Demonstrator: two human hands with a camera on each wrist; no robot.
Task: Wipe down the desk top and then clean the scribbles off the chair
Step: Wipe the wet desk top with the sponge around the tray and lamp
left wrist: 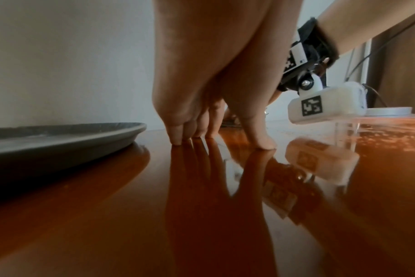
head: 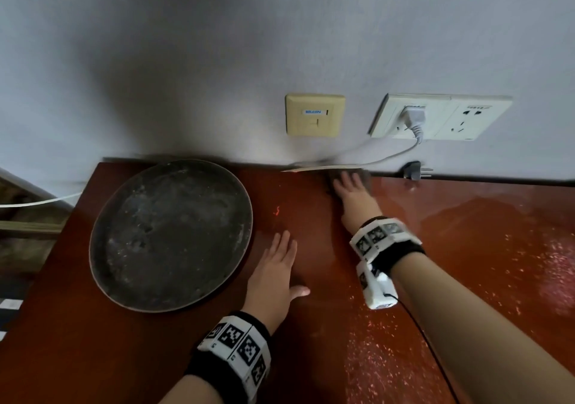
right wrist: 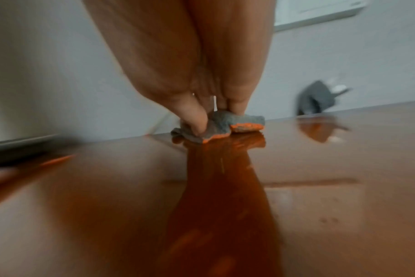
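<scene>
**Tabletop wipe under way, chair not yet touched**

You are in the first half of the job. Your right hand (head: 353, 190) has the cloth (right wrist: 222, 122), grey with an orange edge, pressed onto the tabletop (head: 466, 248) at its far edge, just beside the wall. To your right the surface shows a glossy sheen, which I judge to be damp, wiped ground, though nearer you it is speckled with light flecks. A small orange mark (head: 277, 210) sits between your hands, so that strip looks unfinished, as does the ground under the round dark tray (head: 102, 248) on the left. The chair is not in view, so the scribbles are all still ahead of you.

Your right arm reaches forward, nearly straight, the fingers bent down onto the cloth and the thumb pinching a fold of it. Your left hand (head: 275, 274) holds nothing: it lies with fingers straight and together, thumb spread, fingertips (left wrist: 177, 138) touching the wood just beside the tray's rim, apparently bracing you.
</scene>
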